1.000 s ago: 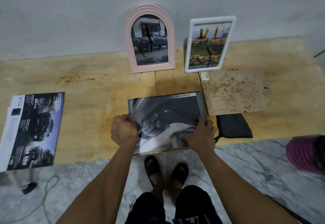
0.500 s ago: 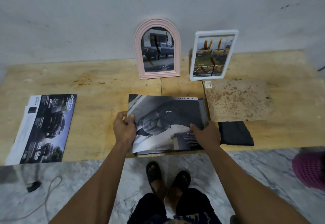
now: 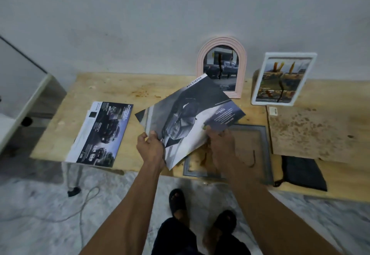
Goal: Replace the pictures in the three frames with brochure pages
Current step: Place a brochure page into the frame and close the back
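Both hands hold one glossy brochure page (image 3: 190, 118) lifted clear of the counter (image 3: 160, 86), tilted, its long axis running from the near-left corner up toward the far right. Left hand (image 3: 150, 146) pinches the near-left edge, thumb on top. Right hand (image 3: 222, 144) grips the near-right edge with fingers curled under the sheet, thumb on the printed face. Print shows a dark vehicle on grey, with a paler blue text panel at the right corner; the paper is thin and flexes a little between the two hands. Directly beneath and just right of the page lies the third frame (image 3: 266, 150), grey, rectangular, flat on the counter and apparently face down, brown backing showing; the right hand is the nearer to it. Judgement: the page must come down and to the right to meet that opening, and looks larger than it, so trimming or folding may be needed. Against the wall stand a pink arched frame (image 3: 201, 62) and a white rectangular frame (image 3: 312, 58), both upright and already carrying printed pictures. A second brochure sheet (image 3: 100, 132) lies flat at the left, overhanging the counter's near edge. At the right, a speckled brown board (image 3: 308, 132) and a dark cloth pouch (image 3: 304, 172). Counter is pale, stained plywood.
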### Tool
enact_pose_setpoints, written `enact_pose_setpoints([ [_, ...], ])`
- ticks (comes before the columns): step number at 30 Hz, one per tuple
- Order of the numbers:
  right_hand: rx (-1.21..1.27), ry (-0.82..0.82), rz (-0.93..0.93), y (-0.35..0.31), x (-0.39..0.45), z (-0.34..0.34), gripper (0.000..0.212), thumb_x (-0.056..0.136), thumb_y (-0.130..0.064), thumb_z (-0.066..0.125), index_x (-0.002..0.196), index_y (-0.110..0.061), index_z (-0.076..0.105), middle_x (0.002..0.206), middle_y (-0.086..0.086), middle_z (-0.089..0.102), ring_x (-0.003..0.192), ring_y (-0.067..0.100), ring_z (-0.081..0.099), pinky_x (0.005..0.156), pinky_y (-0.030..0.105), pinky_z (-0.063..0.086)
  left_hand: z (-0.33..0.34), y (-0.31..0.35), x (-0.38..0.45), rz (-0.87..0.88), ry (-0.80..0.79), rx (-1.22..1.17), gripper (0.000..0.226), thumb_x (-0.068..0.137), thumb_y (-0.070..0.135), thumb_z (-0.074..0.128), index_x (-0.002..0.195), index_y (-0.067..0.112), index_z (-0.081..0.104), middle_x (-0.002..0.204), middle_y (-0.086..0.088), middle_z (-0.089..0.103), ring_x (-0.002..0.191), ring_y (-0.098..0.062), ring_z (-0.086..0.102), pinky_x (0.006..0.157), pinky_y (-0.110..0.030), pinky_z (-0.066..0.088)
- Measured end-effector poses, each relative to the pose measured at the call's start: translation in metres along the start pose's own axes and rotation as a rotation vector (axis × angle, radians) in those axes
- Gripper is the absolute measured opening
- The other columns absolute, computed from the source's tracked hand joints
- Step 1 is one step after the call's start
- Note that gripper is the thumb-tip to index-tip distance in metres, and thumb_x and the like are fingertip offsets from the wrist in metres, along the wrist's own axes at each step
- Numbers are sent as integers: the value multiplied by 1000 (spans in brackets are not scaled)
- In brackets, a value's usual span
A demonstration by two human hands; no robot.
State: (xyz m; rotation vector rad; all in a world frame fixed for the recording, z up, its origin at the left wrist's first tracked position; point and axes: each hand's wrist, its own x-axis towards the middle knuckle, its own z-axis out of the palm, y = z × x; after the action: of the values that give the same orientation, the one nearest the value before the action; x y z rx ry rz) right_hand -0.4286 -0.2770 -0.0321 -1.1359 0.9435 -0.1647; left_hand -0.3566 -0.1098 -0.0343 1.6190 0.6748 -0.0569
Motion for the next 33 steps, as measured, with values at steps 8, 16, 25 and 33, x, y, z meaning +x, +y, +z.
enact_pose_setpoints([
  [8,-316,-121,-26,-5,5,68,43,78,-24,72,120,-18,62,116,3,66,103,26,63,91,46,54,-81,25,65,-149,6,-34,42,81,19,83,114,12,59,96,-12,64,78,-23,59,77,-38,52],
  [16,-605,8,-12,29,14,133,20,85,-22,68,103,-19,59,100,4,64,90,23,61,74,35,51,-118,35,164,-33,-471,636,24,71,2,87,92,3,75,84,-13,75,69,-25,66,73,-36,58],
  [25,-816,215,-86,61,29,184,40,88,-7,63,126,-9,51,113,14,64,99,33,60,70,30,37,-122,10,207,132,-484,984,24,68,22,88,73,8,69,72,-5,70,68,-20,66,63,-28,52],
  [33,-940,234,-21,74,41,191,52,74,4,63,123,-9,51,115,17,59,102,36,59,79,35,49,-110,-3,208,195,-502,1239,29,78,37,76,93,17,61,98,-8,67,91,-30,66,77,-36,52],
])
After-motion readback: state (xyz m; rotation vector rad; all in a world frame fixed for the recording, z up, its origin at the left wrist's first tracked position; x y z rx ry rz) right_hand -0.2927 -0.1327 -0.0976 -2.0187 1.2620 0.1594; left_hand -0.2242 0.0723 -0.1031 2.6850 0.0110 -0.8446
